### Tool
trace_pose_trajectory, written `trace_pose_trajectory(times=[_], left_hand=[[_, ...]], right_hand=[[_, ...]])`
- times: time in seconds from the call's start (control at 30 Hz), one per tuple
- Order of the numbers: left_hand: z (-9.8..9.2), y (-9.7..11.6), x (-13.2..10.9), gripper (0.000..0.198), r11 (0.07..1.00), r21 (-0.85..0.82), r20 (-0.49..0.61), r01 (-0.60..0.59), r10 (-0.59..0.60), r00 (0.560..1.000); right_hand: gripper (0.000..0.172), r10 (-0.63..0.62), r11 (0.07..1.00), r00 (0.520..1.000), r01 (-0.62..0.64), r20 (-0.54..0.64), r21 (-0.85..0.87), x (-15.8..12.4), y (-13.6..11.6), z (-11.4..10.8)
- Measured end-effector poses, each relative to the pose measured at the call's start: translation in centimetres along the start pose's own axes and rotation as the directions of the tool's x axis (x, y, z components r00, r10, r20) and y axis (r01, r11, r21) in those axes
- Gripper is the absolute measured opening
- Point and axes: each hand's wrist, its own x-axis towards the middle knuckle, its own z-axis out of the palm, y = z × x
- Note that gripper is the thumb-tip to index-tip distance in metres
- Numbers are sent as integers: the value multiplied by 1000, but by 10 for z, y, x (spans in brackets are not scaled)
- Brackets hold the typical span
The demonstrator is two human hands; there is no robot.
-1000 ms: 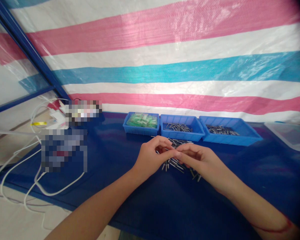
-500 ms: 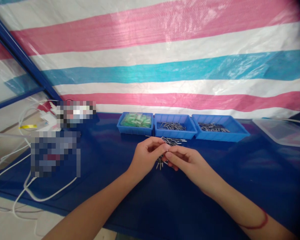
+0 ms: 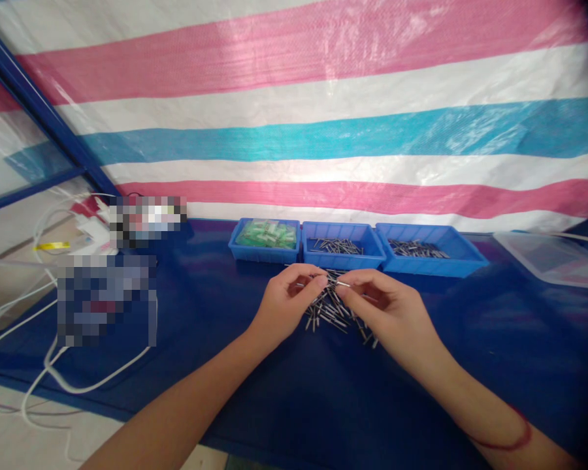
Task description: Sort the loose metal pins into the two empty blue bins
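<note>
Over a loose pile of thin metal pins [image 3: 329,312], dark with brighter silver ends, my two hands meet almost fingertip to fingertip. My right hand [image 3: 389,303] pinches a silver pin [image 3: 343,284] between thumb and forefinger, its end pointing left. Thumb and fingers of my left hand [image 3: 289,300] are closed, and a bit of a thin metal pin [image 3: 300,284] shows inside the grip. The fingers cover most of both pins. They look somewhat like blind rivets, but their exact kind is too small to tell.
Behind the pile stand three blue bins: the left bin [image 3: 264,256] holds green-and-clear packets, the middle bin [image 3: 345,262] and right bin [image 3: 428,266] hold metal pins. A clear plastic lid [image 3: 549,261] lies right. White cables [image 3: 98,388] and blurred-out items are left.
My right hand has shifted right and slightly apart from the left, and a silver pin now shows at its fingertips. More of the pile is visible between the hands.
</note>
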Motion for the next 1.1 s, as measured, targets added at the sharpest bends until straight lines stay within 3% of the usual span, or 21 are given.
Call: trace_pose_trajectory(times=[0.17, 0.27, 0.33, 0.47, 0.63, 0.77, 0.93, 1.1], left_hand=[[2, 0, -2, 21, 996, 85, 91, -6, -2, 996], [2, 1, -3, 25, 971, 235, 123, -32, 2, 992], [-1, 1, -3, 25, 933, 353, 118, -69, 28, 993], [-8, -1, -2, 27, 771, 579, 260, -265, 134, 956], [-11, -4, -4, 33, 550, 739, 417, -389, 80, 905], [-10, -5, -4, 24, 485, 765, 461, -424, 47, 886], [-8, -5, -4, 22, 422, 783, 472, -456, 73, 878], [-9, -7, -4, 21, 402, 793, 470, -457, 72, 879]], right_hand=[[17, -140, 965, 990, 136, -2, -223, -5, -6, -1], [22, -225, 904, 974, 216, 17, -368, 0, -6, -7], [21, -289, 859, 956, 233, -55, -456, 9, -3, -18], [26, -379, 742, 872, 86, -311, -665, 36, 9, -57], [39, -447, 497, 852, -18, -273, -868, 58, 29, -91], [39, -510, 451, 837, 65, -197, -890, 52, 28, -80], [28, -508, 488, 861, 267, -21, -831, 33, 13, -46], [18, -459, 548, 879, 392, 126, -739, 22, 11, -28]])
